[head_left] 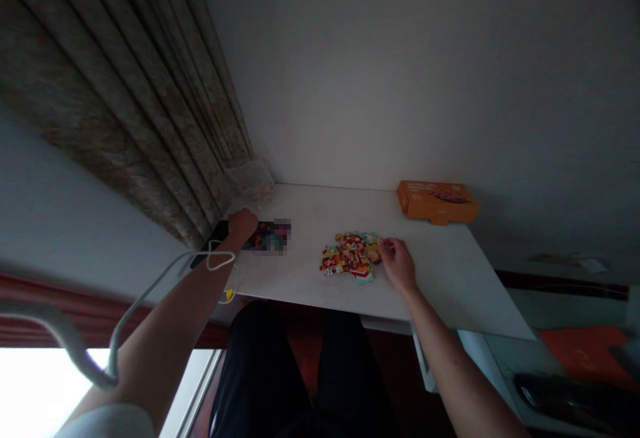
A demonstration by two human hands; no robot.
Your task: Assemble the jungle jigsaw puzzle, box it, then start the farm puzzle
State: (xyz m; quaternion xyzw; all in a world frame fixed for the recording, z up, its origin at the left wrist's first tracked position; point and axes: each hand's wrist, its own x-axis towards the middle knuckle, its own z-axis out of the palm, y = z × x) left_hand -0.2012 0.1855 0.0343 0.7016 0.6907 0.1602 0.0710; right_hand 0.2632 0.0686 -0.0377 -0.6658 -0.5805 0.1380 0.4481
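Observation:
A loose heap of small red, yellow and teal pieces (350, 256) lies near the middle of the white desktop (440, 285); they may be jigsaw pieces. My right hand (397, 263) sits at the heap's right edge, its fingertips together and touching it. Whether those fingers pinch a piece is hidden. Further left, my left hand (243, 225) rests curled on a flat dark object (217, 237) with a blurred multicoloured picture (270, 237). The hand covers part of that object.
An orange cardboard box (437, 202) lies at the desk's far right corner. A pleated curtain (125, 111) hangs along the left, beside a wall. A white cable (165, 285) loops across my left forearm. My dark-trousered legs (265, 371) show below the desk's front edge.

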